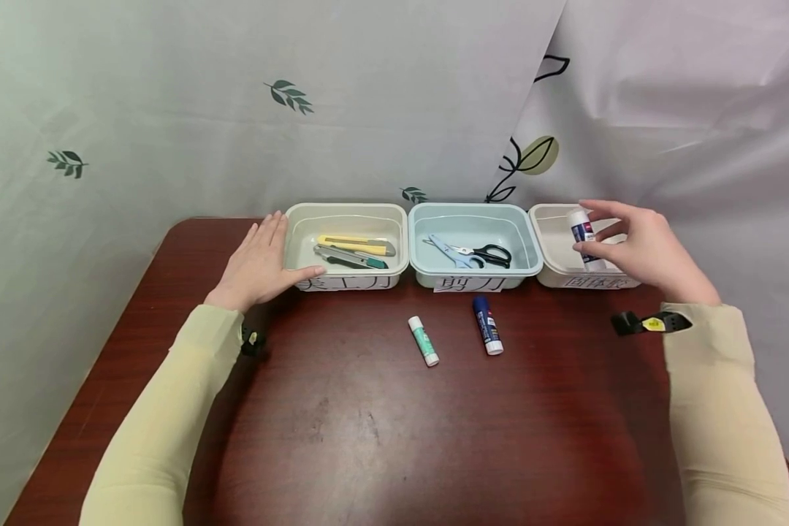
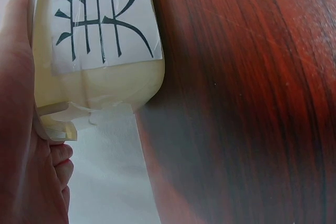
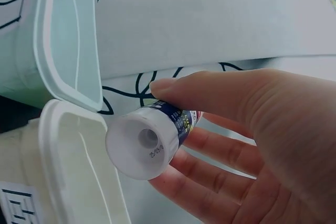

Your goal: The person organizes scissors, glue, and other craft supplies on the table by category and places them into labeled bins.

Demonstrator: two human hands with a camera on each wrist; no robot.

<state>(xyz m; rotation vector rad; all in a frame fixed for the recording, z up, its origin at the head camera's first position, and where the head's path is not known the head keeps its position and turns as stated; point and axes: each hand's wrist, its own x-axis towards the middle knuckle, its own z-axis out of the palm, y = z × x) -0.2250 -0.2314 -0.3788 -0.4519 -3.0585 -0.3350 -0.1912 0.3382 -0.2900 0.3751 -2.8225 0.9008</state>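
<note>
My right hand (image 1: 638, 245) pinches a navy and white glue stick (image 3: 178, 121) between thumb and fingers, over the right-hand cream bin (image 1: 552, 274). In the right wrist view the stick's white base faces the camera. My left hand (image 1: 255, 261) rests against the left end of the left-hand cream bin (image 1: 397, 277), fingers straight and thumb along its front rim. Utility knives, one yellow (image 1: 351, 243) and one grey-green (image 1: 345, 256), lie in that bin. Two more glue sticks lie on the table: a small green and white one (image 1: 424, 341) and a navy one (image 1: 488, 326).
Between the cream bins stands a light blue bin (image 1: 532, 263) holding blue scissors (image 1: 450, 250) and black-handled scissors (image 1: 493, 254). Paper labels are taped to the bin fronts. Behind the dark red table (image 1: 368, 438) hangs a pale curtain (image 1: 204, 109) with leaf prints.
</note>
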